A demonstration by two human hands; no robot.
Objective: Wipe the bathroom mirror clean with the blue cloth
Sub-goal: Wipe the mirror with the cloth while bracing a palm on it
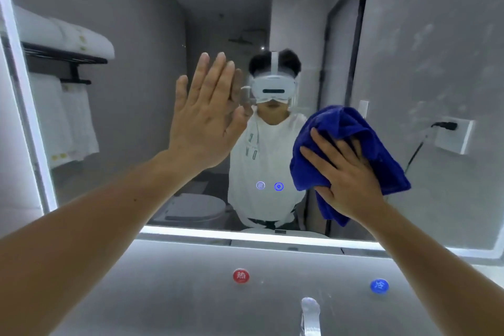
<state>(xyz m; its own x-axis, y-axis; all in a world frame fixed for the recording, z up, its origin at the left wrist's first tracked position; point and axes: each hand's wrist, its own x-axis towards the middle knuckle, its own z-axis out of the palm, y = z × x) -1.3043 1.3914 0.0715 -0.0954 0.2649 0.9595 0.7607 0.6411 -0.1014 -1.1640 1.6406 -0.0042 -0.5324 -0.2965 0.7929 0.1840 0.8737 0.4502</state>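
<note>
The bathroom mirror (141, 106) fills most of the view, with a lit strip along its lower edge. My right hand (345, 172) lies flat, fingers spread, and presses the bunched blue cloth (338, 125) against the glass right of centre. My left hand (207, 114) is raised with straight fingers, its palm flat on the mirror left of centre. A person in a white shirt and headset shows in the reflection between my hands.
Two small lit touch icons (269, 186) glow on the lower glass. Below the mirror are a red hot-water button (241, 276), a blue cold-water button (379, 285) and a chrome tap (310, 314). Reflected white towels (65, 35) hang at left, a wall socket (454, 135) at right.
</note>
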